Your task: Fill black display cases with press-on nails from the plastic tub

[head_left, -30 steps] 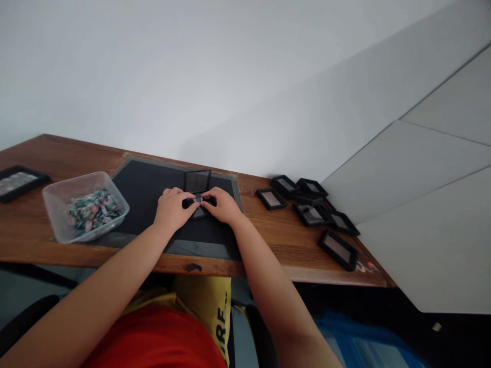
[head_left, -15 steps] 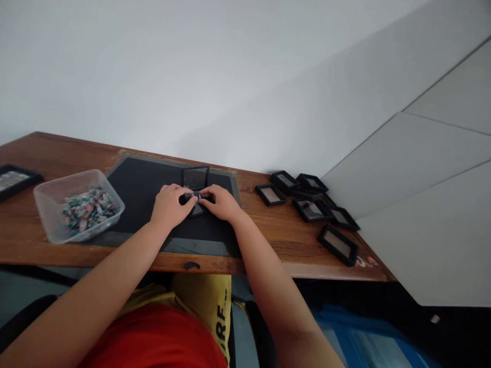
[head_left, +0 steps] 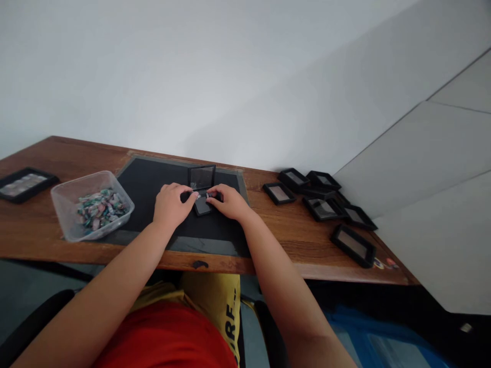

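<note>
A small black case (head_left: 203, 205) lies on the dark mat, its clear-windowed lid (head_left: 202, 178) raised at the back. My left hand (head_left: 172, 205) is at the case's left side, thumb and index finger closed on a small shiny pale piece (head_left: 196, 194). At the right side, my right hand (head_left: 228, 202) pinches another small shiny piece (head_left: 209, 194) over the case. What kind of pieces they are is too small to tell. The grey inside of the case shows between my hands.
To the left stands a clear plastic tub (head_left: 69, 197) with many small green, pink and white pieces (head_left: 102, 209). A black case (head_left: 26, 184) with pale pieces lies at far left. Several black windowed cases (head_left: 322, 208) are piled at right. A wall (head_left: 245, 82) rises behind the table.
My hands have drawn slightly apart, so more of the case's inside shows between them. The whole view has shifted, with the table's things appearing further right.
</note>
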Motion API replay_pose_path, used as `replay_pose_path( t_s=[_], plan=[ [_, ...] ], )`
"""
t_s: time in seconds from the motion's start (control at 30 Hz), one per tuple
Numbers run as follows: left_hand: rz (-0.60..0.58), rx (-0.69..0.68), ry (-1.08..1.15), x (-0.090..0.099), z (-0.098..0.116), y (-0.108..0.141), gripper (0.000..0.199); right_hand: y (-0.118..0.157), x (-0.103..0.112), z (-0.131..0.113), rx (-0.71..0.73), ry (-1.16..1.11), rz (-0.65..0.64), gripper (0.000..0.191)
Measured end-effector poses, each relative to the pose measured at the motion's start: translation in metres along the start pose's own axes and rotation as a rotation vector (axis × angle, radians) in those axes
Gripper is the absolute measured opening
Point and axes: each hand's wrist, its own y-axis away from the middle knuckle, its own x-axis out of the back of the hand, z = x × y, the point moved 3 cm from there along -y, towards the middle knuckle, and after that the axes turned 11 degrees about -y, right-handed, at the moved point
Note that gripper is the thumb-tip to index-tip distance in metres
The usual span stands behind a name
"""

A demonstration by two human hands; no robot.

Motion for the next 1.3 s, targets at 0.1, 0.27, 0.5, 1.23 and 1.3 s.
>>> replay_pose_path(
  t_s=[0.1, 0.27, 0.5, 1.23, 1.3],
  plan=[
    [-0.032, -0.008, -0.021, -0.0023, -0.0015, 0.0007, 0.029, 0.0005, 0.0003, 0.0004, -0.002, 0.003, -0.001, 0.021],
    [-0.090, -0.022, -0.059, -0.0065, -0.0018, 0.0011, 0.031, 0.0010, 0.0002, -0.0002, -0.008, 0.010, -0.006, 0.020],
    [-0.129, -0.038, -0.079, -0.0081, 0.0017, 0.0031, 0.032, 0.0014, -0.0005, -0.0038, -0.022, 0.026, -0.009, 0.020],
    [-0.164, -0.059, -0.072, -0.0090, 0.0051, 0.0039, 0.034, 0.0019, -0.0011, -0.0055, -0.032, 0.022, -0.030, 0.022],
    [-0.174, -0.049, -0.074, -0.0095, 0.0056, 0.0038, 0.034, 0.0017, -0.0014, -0.0058, -0.034, 0.023, -0.029, 0.023]
  ],
)
